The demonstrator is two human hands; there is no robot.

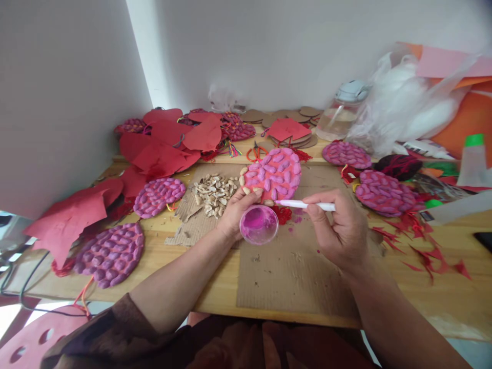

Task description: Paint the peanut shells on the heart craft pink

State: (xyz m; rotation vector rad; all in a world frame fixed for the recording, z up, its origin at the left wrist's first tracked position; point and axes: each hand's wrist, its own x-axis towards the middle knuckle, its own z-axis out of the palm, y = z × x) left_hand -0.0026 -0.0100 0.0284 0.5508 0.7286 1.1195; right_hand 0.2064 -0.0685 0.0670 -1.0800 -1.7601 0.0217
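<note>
My left hand (235, 214) grips the lower left edge of a red disc (272, 175) covered in peanut shells. Most of its shells are pink-purple; a few along the left and lower edge are still bare tan. A small clear plastic cup (264, 240) with purple paint inside sits against the same hand, below the disc; the fingers behind it are hidden. My right hand (340, 230) pinches a slim white paintbrush (311, 205), its pink tip touching or very near a shell at the disc's lower edge. A red tassel (283, 215) hangs under the disc.
Corrugated cardboard (292, 282) covers the middle of the wooden table. Split peanut shells (215, 193) are piled left of my hands. Finished purple discs (111, 253) and red paper shapes (165, 143) lie leftward. Red scraps (434, 259), a green-capped bottle (472, 161) and a jar (338, 115) are rightward.
</note>
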